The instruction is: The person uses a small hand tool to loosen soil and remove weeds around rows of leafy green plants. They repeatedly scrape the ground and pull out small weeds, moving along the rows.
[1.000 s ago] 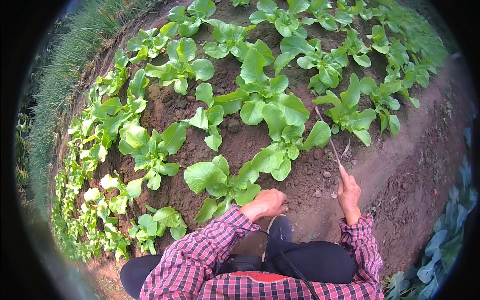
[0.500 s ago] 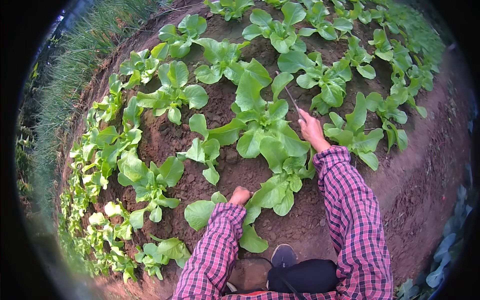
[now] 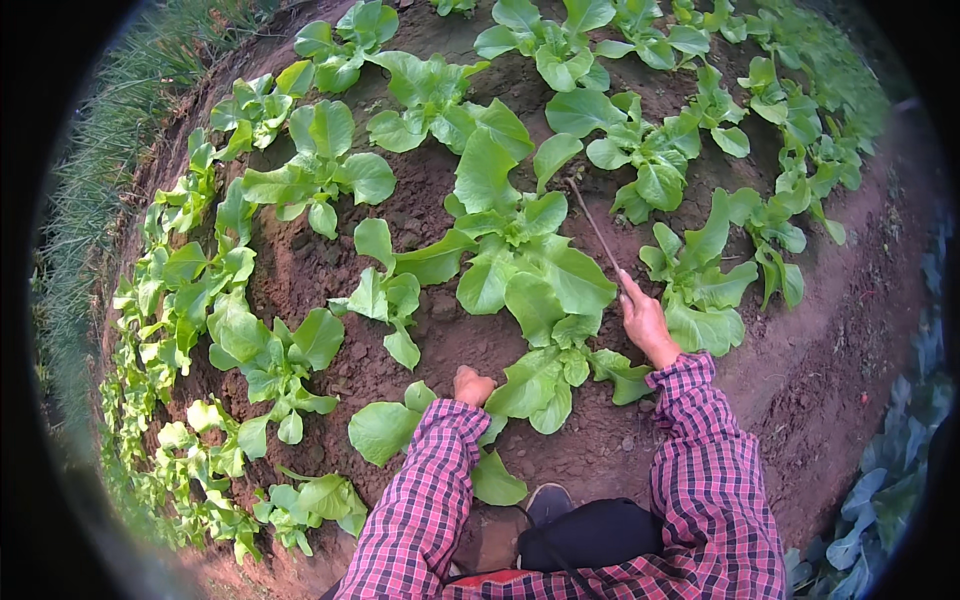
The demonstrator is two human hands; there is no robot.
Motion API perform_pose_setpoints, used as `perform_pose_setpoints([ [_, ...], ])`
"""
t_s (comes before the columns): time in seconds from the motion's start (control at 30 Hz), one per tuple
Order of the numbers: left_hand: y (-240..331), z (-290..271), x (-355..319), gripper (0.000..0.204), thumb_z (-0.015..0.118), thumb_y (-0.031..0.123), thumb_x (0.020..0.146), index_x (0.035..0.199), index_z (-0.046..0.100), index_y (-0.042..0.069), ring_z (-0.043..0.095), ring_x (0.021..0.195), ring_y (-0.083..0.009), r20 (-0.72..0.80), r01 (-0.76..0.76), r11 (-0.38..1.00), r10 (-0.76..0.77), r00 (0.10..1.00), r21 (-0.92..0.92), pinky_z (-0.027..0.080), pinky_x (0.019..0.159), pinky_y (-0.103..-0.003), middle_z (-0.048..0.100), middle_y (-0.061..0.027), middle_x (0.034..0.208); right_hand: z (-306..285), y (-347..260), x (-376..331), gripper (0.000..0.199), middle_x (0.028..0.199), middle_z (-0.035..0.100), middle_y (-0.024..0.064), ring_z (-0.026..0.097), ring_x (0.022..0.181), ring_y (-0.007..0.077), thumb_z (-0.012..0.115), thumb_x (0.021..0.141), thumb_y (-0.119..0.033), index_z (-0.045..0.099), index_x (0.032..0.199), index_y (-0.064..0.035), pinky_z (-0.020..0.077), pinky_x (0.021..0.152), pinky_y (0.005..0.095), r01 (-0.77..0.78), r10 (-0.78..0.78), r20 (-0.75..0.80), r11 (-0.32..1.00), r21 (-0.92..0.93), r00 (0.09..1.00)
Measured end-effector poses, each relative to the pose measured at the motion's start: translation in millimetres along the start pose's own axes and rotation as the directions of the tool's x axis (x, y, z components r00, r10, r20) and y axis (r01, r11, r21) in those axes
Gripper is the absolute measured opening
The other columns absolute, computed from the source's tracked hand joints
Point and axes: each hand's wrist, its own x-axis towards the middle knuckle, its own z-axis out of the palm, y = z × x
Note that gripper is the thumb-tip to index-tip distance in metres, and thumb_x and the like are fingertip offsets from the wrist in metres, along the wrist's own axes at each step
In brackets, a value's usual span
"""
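My right hand (image 3: 645, 322) is shut on a thin stick (image 3: 594, 226) that points up and away over the soil between leafy green plants. The stick's tip reaches next to a large lettuce plant (image 3: 520, 260) in the middle of the bed. My left hand (image 3: 472, 385) is closed into a fist and rests on the brown soil beside the lower leaves of that plant. Both forearms wear red and blue checked sleeves.
Rows of green lettuce plants (image 3: 310, 170) fill a raised bed of brown earth (image 3: 420, 330). A bare dirt path (image 3: 850, 340) runs along the right. Tall grass (image 3: 90, 180) borders the left. Bluish leaves (image 3: 880, 500) grow at the lower right. My dark shoe (image 3: 548, 500) is below.
My right hand with the stick moved up and left from the path side into the bed, then dropped back slightly. My left hand stays planted on the soil.
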Motion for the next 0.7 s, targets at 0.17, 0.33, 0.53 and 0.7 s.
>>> perform_pose_setpoints([
  [0.17, -15.6, 3.2, 3.6, 0.031, 0.072, 0.008, 0.062, 0.089, 0.061, -0.003, 0.060, 0.086, -0.0265, 0.020, -0.032, 0.986, 0.036, 0.999, -0.166, 0.048, 0.074, -0.036, 0.064, -0.0165, 0.092, -20.9, 13.4, -116.4, 0.046, 0.099, 0.060, 0.0254, 0.059, 0.089, 0.0413, 0.050, 0.085, -0.009, 0.043, 0.131, -0.0114, 0.0480, 0.076, 0.0466, -0.005, 0.004, -0.013, 1.000, -0.015, 1.000],
  [0.33, -48.2, 26.6, 35.9, 0.011, 0.067, 0.007, 0.062, 0.069, 0.067, -0.001, 0.061, 0.064, -0.0198, 0.108, 0.110, 0.893, -0.070, 0.992, -0.436, 0.047, 0.060, -0.037, 0.065, -0.0119, 0.070, -19.8, 7.7, -102.5, 0.044, 0.107, 0.058, 0.0248, 0.057, 0.097, 0.0404, 0.051, 0.086, -0.008, 0.044, 0.130, -0.0082, 0.0479, 0.080, 0.0432, 0.011, -0.011, 0.005, 0.999, 0.050, 1.000],
  [0.53, -65.5, 46.2, 48.2, 0.023, 0.059, 0.015, 0.059, 0.072, 0.065, -0.003, 0.062, 0.076, -0.0353, -0.101, 0.003, 0.977, -0.025, 0.995, -0.212, 0.047, 0.071, -0.039, 0.065, -0.0190, 0.077, 8.4, -44.7, 73.2, 0.043, 0.081, 0.063, 0.0217, 0.062, 0.069, 0.0361, 0.054, 0.085, -0.010, 0.049, 0.127, -0.0174, 0.0478, 0.064, 0.0422, 0.166, -0.167, -0.133, 0.986, -0.018, 0.977],
  [0.7, -39.5, 24.7, 23.3, 0.023, 0.058, 0.016, 0.059, 0.069, 0.063, -0.004, 0.061, 0.078, -0.0357, 0.011, 0.027, 0.971, -0.026, 1.000, -0.239, 0.046, 0.072, -0.038, 0.064, -0.0211, 0.076, 3.0, -111.5, 202.5, 0.024, 0.084, 0.060, 0.0276, 0.057, 0.083, 0.0453, 0.047, 0.086, -0.017, 0.055, 0.106, -0.0063, 0.0456, 0.071, 0.0506, 0.129, -0.139, -0.162, 0.989, -0.072, 0.977],
])
